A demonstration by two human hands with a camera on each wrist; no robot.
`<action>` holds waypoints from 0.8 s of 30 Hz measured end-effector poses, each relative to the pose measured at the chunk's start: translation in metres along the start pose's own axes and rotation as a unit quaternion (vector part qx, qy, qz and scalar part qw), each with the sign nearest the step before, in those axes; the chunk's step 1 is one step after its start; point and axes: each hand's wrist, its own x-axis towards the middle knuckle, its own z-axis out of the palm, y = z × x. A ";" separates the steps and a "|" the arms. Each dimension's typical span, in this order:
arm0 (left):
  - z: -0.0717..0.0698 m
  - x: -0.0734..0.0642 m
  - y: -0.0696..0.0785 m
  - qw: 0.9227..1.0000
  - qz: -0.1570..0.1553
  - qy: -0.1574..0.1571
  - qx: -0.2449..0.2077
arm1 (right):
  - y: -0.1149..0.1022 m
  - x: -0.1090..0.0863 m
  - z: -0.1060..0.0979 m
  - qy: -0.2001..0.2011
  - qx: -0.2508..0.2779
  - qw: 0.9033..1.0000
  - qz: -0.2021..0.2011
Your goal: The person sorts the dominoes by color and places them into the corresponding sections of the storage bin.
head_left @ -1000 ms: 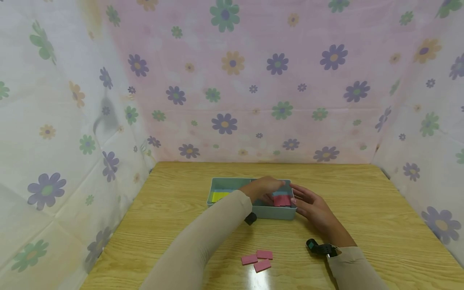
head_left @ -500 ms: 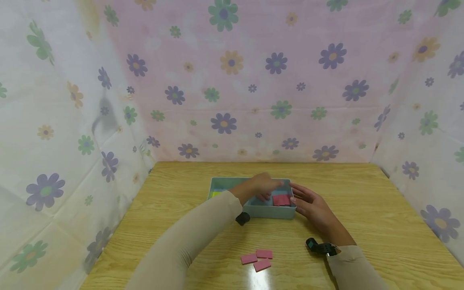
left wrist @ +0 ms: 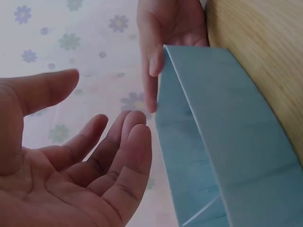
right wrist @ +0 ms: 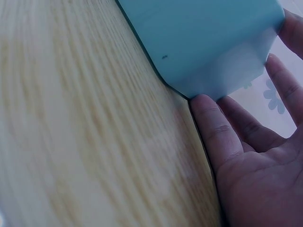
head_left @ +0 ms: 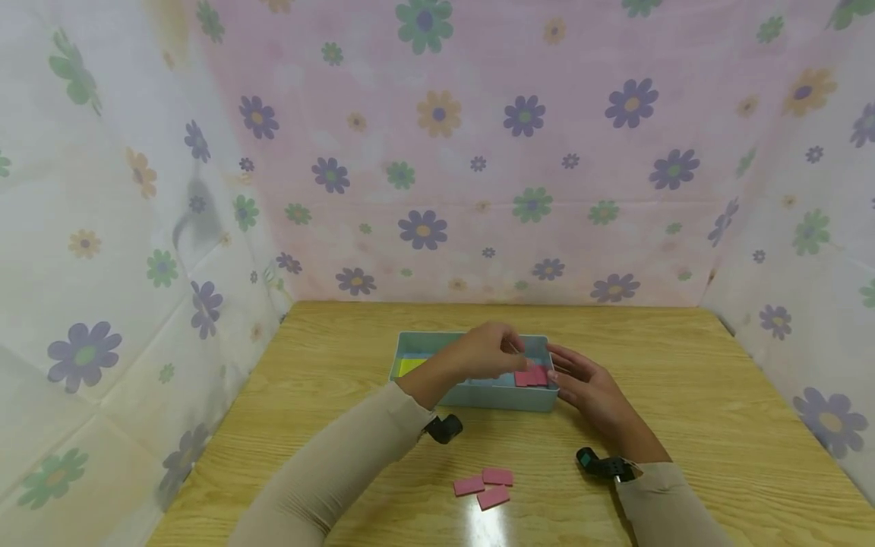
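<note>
A pale blue-green box (head_left: 506, 399) with a divider stands on the table; flat pink tiles (head_left: 532, 376) lie at its right end and a flat yellow piece (head_left: 410, 366) shows at its left. My left hand (head_left: 481, 353) hovers over the box. In the left wrist view its thumb is apart from loosely bent fingers (left wrist: 135, 151), with nothing between them. My right hand (head_left: 595, 391) is at the box's right end, thumb by the rim corner. In the right wrist view, its extended fingers (right wrist: 215, 125) touch the end wall.
Three pink tiles (head_left: 493, 497) lie close together on the wooden table (head_left: 328, 456), nearer to me than the box. Floral cloth (head_left: 451, 152) walls off the back and both sides. Each wrist wears a small black camera (head_left: 444, 429).
My left hand has risen out of the box's right part and drawn back left, fingers coming off the pink tiles. The right hand keeps its place at the box's end.
</note>
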 end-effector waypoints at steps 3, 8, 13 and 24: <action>0.001 -0.007 -0.006 0.999 0.030 -0.013 0.022 | 0.000 0.001 0.000 0.003 -0.009 1.000 0.000; 0.005 -0.016 -0.018 0.996 0.057 -0.032 0.059 | 0.000 0.001 0.000 0.007 -0.022 1.000 0.003; 0.010 -0.028 -0.029 0.996 0.077 -0.050 0.019 | 0.002 -0.002 0.001 0.014 -0.016 1.000 0.002; 0.028 -0.048 -0.059 0.995 0.072 -0.046 -0.051 | 0.003 0.001 0.003 0.014 -0.009 1.000 -0.007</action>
